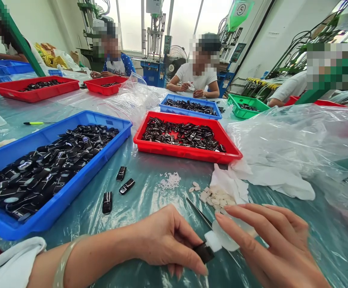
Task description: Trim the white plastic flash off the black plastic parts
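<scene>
My left hand (168, 240) is closed around a small glossy black plastic part (204, 253), pinched between thumb and fingers. My right hand (278, 244) has its fingers curved over a translucent white squeeze bottle (226, 237), tilted so that its white tip (213, 241) meets the end of the black part; the right thumb is hidden. Under the bottle, metal tweezers (200, 213) lie on the plastic-covered table. Just beyond are small off-white pads (217, 198) beside a white cloth (229, 182). Several loose black parts (107, 203) lie to the left.
A blue tray (108, 156) and a red tray (188, 155) hold many black parts. White scraps (170, 181) lie in front of the red one. Crumpled clear plastic (281, 140) covers the right side. Co-workers sit across the table, near more trays.
</scene>
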### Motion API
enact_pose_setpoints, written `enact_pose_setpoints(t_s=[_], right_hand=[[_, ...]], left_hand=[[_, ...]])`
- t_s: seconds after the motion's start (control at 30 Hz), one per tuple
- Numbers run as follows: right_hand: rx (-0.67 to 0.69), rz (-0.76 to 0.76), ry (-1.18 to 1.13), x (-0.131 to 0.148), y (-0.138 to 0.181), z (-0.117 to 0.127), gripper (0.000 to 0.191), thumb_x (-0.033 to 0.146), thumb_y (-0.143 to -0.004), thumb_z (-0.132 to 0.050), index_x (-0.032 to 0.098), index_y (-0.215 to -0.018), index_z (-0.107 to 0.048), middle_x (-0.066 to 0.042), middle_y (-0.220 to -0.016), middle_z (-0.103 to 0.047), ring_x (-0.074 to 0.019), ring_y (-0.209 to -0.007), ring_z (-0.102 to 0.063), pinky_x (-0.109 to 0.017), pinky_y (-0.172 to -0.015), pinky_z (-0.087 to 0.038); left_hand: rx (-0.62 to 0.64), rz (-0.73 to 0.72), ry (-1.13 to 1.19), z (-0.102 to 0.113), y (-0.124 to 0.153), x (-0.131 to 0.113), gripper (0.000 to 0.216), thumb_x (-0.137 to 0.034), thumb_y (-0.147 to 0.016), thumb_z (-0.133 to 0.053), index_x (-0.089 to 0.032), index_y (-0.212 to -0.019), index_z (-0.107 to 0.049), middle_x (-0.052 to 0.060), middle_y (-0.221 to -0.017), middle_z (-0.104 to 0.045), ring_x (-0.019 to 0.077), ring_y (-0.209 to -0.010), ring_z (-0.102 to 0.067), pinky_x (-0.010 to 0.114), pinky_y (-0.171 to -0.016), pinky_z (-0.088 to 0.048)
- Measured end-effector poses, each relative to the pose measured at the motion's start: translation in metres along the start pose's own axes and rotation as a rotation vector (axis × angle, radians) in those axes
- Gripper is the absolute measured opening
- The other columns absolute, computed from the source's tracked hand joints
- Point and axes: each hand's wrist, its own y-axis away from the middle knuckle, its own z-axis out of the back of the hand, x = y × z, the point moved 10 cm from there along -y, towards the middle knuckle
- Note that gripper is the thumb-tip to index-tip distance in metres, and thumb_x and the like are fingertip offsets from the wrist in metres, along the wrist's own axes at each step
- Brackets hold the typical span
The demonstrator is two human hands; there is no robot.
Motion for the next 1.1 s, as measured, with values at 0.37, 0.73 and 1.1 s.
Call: enact_pose_setpoints(t_s=[0.37,0.73,1.1], right_hand=[[0.039,0.016,0.041,0.002,-0.003,0.002,0.032,0.017,-0.092,-0.035,0.028,-0.107,-0.061,-0.003,-0.104,-0.066,-0.0214,-0.1,-0.057,-0.043,-0.088,-0.031],[0.091,-0.095,-0.081,-0.028,0.0,-0.018,0.033,0.019,-0.086,-0.046,0.023,-0.118,-0.051,-0.005,-0.103,-0.06,-0.0178,-0.095,-0.057,-0.03,-0.076,-0.045],[0.087,-0.005,-0.019,-0.019,-0.004,-0.017,0.041,0.009,-0.081,-0.045,0.026,-0.118,-0.05,-0.005,-0.104,-0.059,-0.0193,-0.099,-0.053,-0.035,-0.082,-0.038]], left_hand=[[-0.034,-0.005,0.059,0.002,-0.001,-0.003,0.028,-0.024,-0.058,-0.077,-0.009,-0.081,-0.072,-0.004,-0.048,-0.055,0.004,-0.039,-0.047,0.014,-0.039,-0.038],[-0.129,-0.061,0.132,0.011,-0.003,-0.01,0.018,-0.021,-0.057,-0.075,-0.009,-0.069,-0.069,-0.003,-0.046,-0.056,0.0055,-0.038,-0.05,0.015,-0.041,-0.043],[-0.119,-0.037,0.103,0.009,-0.001,-0.013,0.016,-0.018,-0.058,-0.072,-0.01,-0.071,-0.07,-0.003,-0.044,-0.055,0.0046,-0.037,-0.048,0.013,-0.039,-0.04]])
